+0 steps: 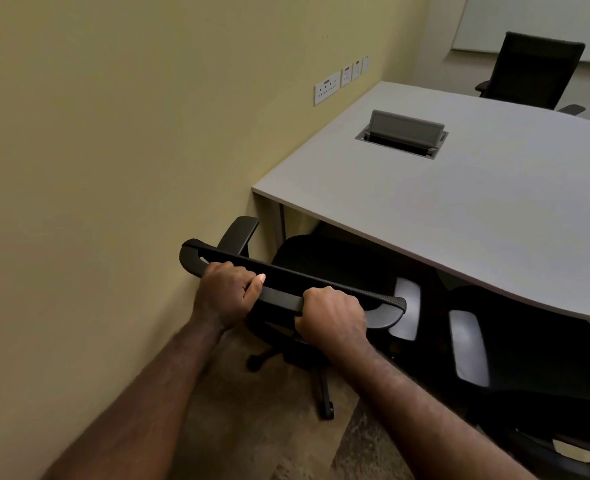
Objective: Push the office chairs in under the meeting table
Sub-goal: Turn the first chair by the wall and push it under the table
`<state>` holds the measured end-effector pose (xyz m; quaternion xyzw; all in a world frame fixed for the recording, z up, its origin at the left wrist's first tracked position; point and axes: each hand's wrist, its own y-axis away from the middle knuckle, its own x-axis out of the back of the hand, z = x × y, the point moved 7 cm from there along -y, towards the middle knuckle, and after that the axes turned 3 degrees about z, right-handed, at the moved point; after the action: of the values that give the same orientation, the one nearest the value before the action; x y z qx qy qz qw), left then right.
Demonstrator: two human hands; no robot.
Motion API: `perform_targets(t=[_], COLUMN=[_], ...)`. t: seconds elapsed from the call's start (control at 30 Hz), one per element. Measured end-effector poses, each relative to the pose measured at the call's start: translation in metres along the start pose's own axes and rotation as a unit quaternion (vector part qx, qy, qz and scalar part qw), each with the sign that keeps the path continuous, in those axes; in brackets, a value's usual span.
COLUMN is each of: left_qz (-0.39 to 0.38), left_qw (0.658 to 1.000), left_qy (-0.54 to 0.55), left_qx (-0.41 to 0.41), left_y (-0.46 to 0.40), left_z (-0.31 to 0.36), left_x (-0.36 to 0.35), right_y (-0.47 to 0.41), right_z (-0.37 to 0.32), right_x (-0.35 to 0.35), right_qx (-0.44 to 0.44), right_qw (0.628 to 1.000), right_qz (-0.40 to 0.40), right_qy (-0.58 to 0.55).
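Gripping: left hand [225,295] and right hand [331,318] curl round chair [321,265] top rail.
Handling: rolls easily; stiff rail, good hold.
Table [460,202]: seat under near edge.

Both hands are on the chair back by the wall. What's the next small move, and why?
Probably a short straight push toward the table. Left hand and right hand both grip the chair by its top rail, and the seat is only partly under the edge. Keep it off the wall, which its left armrest nearly meets.
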<state>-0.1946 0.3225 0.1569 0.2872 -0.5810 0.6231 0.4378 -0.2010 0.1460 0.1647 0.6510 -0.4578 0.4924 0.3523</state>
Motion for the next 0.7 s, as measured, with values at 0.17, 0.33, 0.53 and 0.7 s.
perform_targets(t=[0.17,0.33,0.53,0.7], left_qz=[0.004,0.021,0.007,-0.001], left_qw=[1.0,0.999,0.999,1.0], left_qy=[-0.004,-0.012,-0.006,-0.01], left_qx=[0.022,0.044,0.041,0.023], left_y=[0.023,0.038,0.044,0.042], left_z=[0.007,0.025,0.056,0.089], left_x=[0.007,0.015,0.015,0.01], right_y=[0.018,0.031,0.036,0.034], right_z=[0.001,0.007,0.035,0.067], right_x=[-0.001,0.004,0.013,0.019], right_qx=[0.026,0.055,0.071,0.079], right_qw=[1.0,0.998,0.995,0.993], right_qz=[-0.008,-0.009,0.011,0.008], right_qy=[0.002,0.023,0.062,0.091])
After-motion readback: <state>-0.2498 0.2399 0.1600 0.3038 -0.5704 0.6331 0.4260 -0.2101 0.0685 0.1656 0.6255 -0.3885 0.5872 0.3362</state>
